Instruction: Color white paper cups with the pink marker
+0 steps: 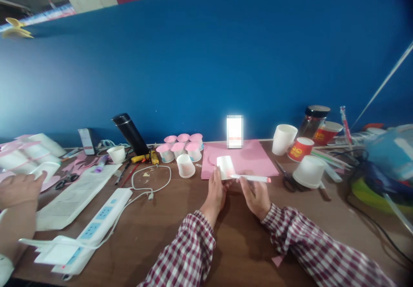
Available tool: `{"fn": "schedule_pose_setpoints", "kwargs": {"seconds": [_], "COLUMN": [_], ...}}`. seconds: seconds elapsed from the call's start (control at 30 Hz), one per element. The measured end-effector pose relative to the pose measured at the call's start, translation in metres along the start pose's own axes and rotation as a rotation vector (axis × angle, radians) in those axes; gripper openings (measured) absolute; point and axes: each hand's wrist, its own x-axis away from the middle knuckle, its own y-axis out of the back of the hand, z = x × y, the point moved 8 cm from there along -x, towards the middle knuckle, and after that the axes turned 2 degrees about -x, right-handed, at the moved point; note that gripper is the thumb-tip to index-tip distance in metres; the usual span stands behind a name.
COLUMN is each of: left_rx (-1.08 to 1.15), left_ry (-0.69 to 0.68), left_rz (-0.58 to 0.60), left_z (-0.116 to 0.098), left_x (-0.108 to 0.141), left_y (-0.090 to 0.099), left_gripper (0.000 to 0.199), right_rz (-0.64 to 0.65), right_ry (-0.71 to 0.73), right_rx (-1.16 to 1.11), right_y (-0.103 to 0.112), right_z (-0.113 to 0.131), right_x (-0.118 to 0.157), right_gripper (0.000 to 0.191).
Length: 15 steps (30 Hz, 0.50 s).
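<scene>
Steadying white cup with left hand, fingers pinching its side near pink paper, likely to present the wall. Pinching 1 marker in right hand's fingers, tip angled at cup, likely for control.

A plain white paper cup, its side faintly pink near the marker tip, is held in the left hand at the pink sheet's near edge; the right hand holds a white, red-ended marker nearly level, pointing at the cup
</scene>
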Motion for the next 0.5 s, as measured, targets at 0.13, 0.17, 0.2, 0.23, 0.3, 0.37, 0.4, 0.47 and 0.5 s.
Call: {"fn": "schedule_pose_setpoints", "kwargs": {"seconds": [0.13, 0.17, 0.2, 0.23, 0.3, 0.37, 0.4, 0.47, 0.5], "left_rx": [0.011, 0.025, 0.042, 0.059, 0.075, 0.078, 0.072, 0.044, 0.023], "left_ry": [-0.007, -0.008, -0.007, -0.006, -0.002, 0.008, 0.016, 0.031, 0.034], "left_rz": [-0.022, -0.017, -0.006, 0.006, 0.012, 0.005, 0.000, -0.012, -0.022], "left_z": [0.0016, 0.0019, 0.0020, 0.0019, 0.0015, 0.0018, 0.0026, 0.0047, 0.0056], "left_x": [-0.0005, -0.0006, -0.0007, -0.0009, -0.0013, -0.0020, -0.0024, -0.0032, -0.0036], "left_y": [0.0040, 0.0037, 0.0027, 0.0015, 0.0003, 0.0007, 0.0015, 0.0034, 0.0048], "left_gripper": [0.058, 0.057, 0.056, 0.054, 0.052, 0.053, 0.055, 0.057, 0.058], "right_rz": [0.000, -0.003, -0.004, -0.003, 0.005, 0.011, 0.010, 0.002, -0.003], "right_ry": [-0.008, -0.011, -0.014, -0.018, -0.024, -0.022, -0.021, -0.026, -0.033], "right_rx": [-0.011, -0.012, -0.013, -0.013, -0.011, -0.007, -0.006, -0.010, -0.014], "right_y": [-0.0004, -0.0003, -0.0002, -0.0003, -0.0009, -0.0015, -0.0015, -0.0012, -0.0011], "right_z": [-0.0007, -0.0012, -0.0018, -0.0023, -0.0026, -0.0019, -0.0016, -0.0019, -0.0026], "right_x": [0.0002, 0.0002, 0.0001, 0.0001, -0.0001, -0.0001, 0.0001, 0.0007, 0.0012], "right_gripper": [0.021, 0.021, 0.021, 0.021, 0.022, 0.023, 0.023, 0.022, 0.021]}}
